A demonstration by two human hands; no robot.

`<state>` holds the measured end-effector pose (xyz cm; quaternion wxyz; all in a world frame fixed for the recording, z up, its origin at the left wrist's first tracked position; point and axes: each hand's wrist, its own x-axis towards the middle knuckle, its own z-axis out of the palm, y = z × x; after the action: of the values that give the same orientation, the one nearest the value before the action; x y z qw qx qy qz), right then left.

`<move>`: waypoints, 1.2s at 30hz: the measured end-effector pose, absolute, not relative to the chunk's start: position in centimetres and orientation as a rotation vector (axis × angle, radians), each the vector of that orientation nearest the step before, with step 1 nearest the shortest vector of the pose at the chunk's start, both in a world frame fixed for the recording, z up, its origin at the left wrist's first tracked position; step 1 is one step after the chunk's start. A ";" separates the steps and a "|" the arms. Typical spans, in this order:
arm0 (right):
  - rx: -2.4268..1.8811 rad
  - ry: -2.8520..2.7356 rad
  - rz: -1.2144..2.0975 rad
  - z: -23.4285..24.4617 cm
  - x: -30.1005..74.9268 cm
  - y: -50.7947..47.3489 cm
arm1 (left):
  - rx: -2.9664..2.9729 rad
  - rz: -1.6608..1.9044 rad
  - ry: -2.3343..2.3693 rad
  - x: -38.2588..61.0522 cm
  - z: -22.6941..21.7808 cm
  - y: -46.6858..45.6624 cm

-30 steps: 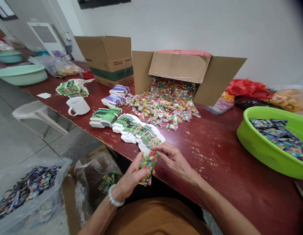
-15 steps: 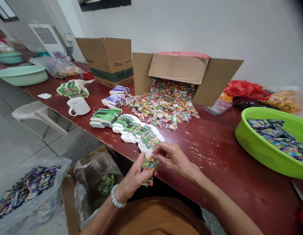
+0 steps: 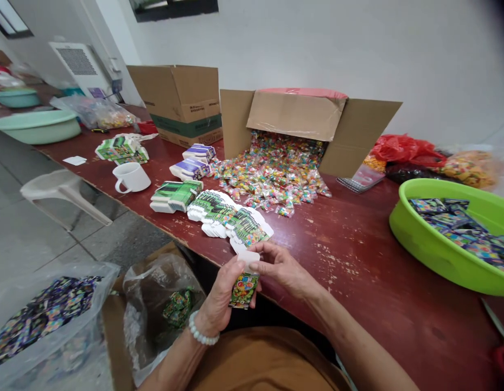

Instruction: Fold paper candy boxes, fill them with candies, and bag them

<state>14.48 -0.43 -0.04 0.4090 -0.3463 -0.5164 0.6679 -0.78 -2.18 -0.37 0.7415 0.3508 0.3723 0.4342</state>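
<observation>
My left hand [image 3: 224, 290] is wrapped round a small green printed candy box [image 3: 243, 289], held upright over the table's front edge. A white flap [image 3: 249, 257] stands up at the box's top. The fingers of my right hand [image 3: 281, 267] pinch this flap at its right side. Just beyond my hands lies a fanned row of flat green-and-white boxes [image 3: 227, 217]. Behind them, small clear packets of colourful candy [image 3: 272, 176] spill from a cardboard carton [image 3: 296, 115] lying on its side.
At the right stands a green basin [image 3: 414, 239] with dark printed packs. A white mug [image 3: 132, 177] and stacked green boxes [image 3: 176, 195] are on the left of the red table [image 3: 357, 271]. Below sit plastic bags [image 3: 113, 271] of filled packs and a white stool [image 3: 60, 187].
A small orange-tinted thing at my right fingertips has gone from sight. My right fingers now hold the box's white flap, and the box's printed front shows more fully.
</observation>
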 end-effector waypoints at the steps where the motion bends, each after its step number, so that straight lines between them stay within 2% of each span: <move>1: -0.899 -1.347 1.548 -0.1 14.4 -0.5 | 0.765 0.954 0.807 -0.8 -0.3 -2.2; 4: -0.945 -1.613 1.039 0.4 14.6 -0.7 | 0.651 0.845 0.748 -1.0 -0.2 -2.0; 6: -0.928 -1.754 0.923 1.0 15.0 -0.8 | 0.561 0.760 0.701 -1.1 -0.1 -1.8; 13: -1.004 -1.564 1.236 1.5 14.6 -0.9 | 0.489 0.839 0.706 -0.5 0.9 -1.5; 18: -1.034 -1.485 1.270 0.5 14.3 -0.2 | 0.490 0.955 0.778 -0.2 1.3 -1.5; 24: -0.928 -1.297 1.720 0.8 14.5 -0.1 | 0.621 0.925 0.773 -0.4 0.2 -1.6; 36: -1.030 -1.597 1.288 0.9 14.7 0.1 | 0.535 0.821 0.770 -0.5 -0.4 -1.4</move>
<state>14.66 0.12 0.90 0.4105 -0.4090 -0.6344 0.5117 -0.54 -1.36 -0.35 0.8121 0.2506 0.3606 0.3842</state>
